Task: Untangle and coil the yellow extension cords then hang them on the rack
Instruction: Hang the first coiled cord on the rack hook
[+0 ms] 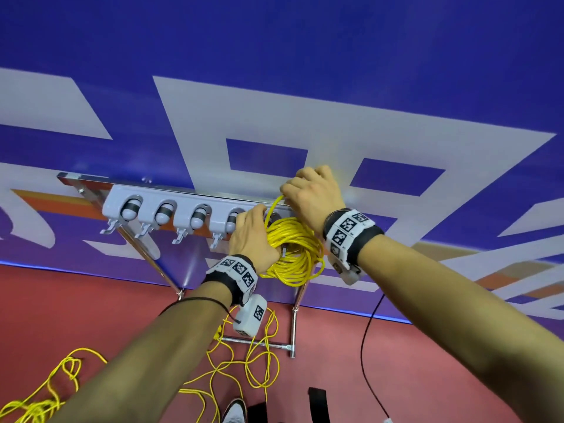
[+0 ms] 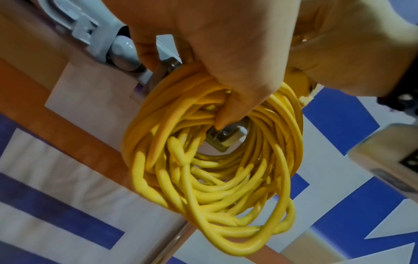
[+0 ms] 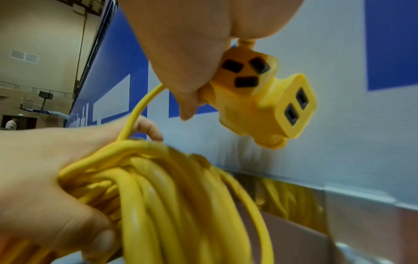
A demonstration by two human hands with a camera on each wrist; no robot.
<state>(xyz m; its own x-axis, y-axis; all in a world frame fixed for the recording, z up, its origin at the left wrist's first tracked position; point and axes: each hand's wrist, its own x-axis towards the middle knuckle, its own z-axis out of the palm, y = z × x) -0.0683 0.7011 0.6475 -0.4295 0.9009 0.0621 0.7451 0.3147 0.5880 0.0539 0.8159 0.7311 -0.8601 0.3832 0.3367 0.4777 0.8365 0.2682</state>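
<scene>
A coiled yellow extension cord [image 1: 294,254] hangs against the right end of the grey wall rack [image 1: 183,213]. My left hand [image 1: 251,236] grips the coil's left side, fingers curled through the loops [image 2: 203,160]. A grey hook [image 2: 226,138] shows through the coil's centre. My right hand [image 1: 312,193] is above the coil and holds the cord's yellow socket end [image 3: 264,100], with one strand running down into the coil [image 3: 169,196]. A second yellow cord [image 1: 238,358] lies loose and tangled on the red floor below.
The rack has several round clamps and small hooks [image 1: 180,236] free to the left. It stands on a metal frame [image 1: 293,328] before a blue and white wall banner [image 1: 305,87]. A thin black cable [image 1: 366,346] runs over the floor at the right.
</scene>
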